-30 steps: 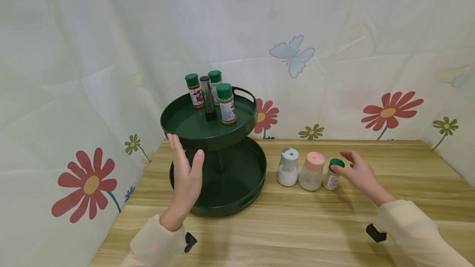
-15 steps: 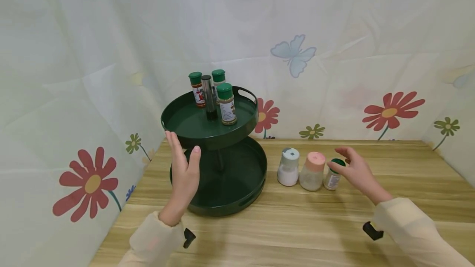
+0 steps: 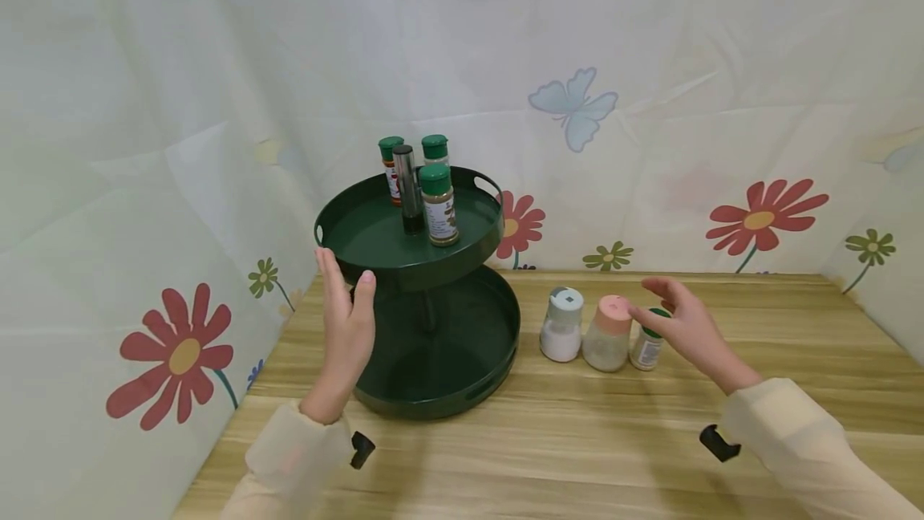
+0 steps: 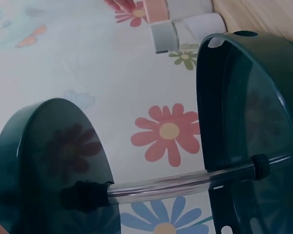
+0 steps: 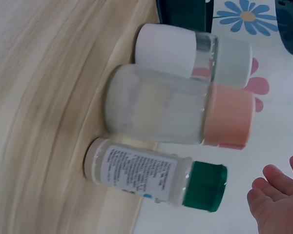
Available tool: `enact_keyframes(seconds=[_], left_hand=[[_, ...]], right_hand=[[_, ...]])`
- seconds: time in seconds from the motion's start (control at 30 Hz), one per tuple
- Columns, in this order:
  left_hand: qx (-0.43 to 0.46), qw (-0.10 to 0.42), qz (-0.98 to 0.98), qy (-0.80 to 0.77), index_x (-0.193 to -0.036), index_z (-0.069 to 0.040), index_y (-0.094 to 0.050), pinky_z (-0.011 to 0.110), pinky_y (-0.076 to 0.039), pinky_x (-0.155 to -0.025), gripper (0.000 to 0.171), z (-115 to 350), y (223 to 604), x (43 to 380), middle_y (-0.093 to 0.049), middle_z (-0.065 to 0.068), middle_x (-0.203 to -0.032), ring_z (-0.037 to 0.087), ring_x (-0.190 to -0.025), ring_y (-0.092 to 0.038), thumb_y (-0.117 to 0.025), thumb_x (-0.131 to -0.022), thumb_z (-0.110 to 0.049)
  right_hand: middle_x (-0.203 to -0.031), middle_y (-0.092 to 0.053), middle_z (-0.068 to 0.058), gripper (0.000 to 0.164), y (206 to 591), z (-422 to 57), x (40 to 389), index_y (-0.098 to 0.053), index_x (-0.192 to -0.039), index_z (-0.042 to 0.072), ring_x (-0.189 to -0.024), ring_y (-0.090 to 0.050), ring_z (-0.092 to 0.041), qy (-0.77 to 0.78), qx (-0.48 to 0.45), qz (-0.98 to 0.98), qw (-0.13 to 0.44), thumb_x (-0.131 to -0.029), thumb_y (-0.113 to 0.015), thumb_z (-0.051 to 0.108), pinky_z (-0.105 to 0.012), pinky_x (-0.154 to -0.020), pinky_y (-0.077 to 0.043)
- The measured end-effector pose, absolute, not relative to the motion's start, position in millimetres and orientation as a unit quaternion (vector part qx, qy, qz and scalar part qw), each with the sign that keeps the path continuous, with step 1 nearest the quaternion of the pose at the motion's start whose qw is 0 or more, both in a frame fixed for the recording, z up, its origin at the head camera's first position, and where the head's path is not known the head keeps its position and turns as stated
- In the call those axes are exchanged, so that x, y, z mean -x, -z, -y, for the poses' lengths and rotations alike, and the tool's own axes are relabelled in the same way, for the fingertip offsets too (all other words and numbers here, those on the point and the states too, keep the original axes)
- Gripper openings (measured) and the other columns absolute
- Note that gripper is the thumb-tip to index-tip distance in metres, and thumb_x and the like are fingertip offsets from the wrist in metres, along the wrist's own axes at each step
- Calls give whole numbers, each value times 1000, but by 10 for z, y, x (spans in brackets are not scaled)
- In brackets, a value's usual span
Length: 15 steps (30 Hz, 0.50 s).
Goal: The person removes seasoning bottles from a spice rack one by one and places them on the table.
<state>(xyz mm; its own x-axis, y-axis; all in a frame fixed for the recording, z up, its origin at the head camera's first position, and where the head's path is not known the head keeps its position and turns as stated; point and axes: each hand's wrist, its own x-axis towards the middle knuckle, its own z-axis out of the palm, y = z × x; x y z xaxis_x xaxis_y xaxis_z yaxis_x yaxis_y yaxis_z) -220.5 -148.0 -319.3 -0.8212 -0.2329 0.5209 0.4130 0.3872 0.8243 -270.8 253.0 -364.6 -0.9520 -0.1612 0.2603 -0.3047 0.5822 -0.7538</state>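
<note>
My left hand [image 3: 348, 335] is raised with straight fingers, its fingertips right at the left rim of the dark green two-tier turntable's upper tray [image 3: 404, 267]. On that tray, a spice jar with brown contents [image 3: 440, 219] stands in front of the metal centre post [image 3: 408, 191]. Behind are a red-labelled spice jar [image 3: 392, 152] and another green-capped jar [image 3: 435, 148], both partly hidden. My right hand [image 3: 689, 327] hovers with spread, slightly bent fingers by a small green-capped spice jar [image 5: 146, 175], which stands upright on the table; nothing is in its grasp.
Left of the small jar stand a pink-capped glass shaker [image 3: 609, 335] and a pale-blue-capped shaker [image 3: 561, 327] with white contents. The turntable's lower tray [image 3: 440, 408] rests on the wooden table [image 3: 549, 456]. A flower-printed cloth [image 3: 686, 103] hangs behind.
The upper tray has turned: its rear jars have shifted right and a handle slot now shows at left. My left hand has moved left and slightly up; my right hand slightly left and up.
</note>
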Motion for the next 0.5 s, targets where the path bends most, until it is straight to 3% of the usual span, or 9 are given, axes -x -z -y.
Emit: enact_keyframes(seconds=[0.5], left_hand=[[20,268,773,574,-143,-12,8,39,1,-111,70,1546,3111,2304,12,4,-151,10,-134,10,-34,-96,-40]], right_hand=[[-132,-38,-27,59,3489,-2349,2669,-34,-130,-4,-124,-30,-41,-439,-171,879,72,-87,-59,28,-60,-100,-24]])
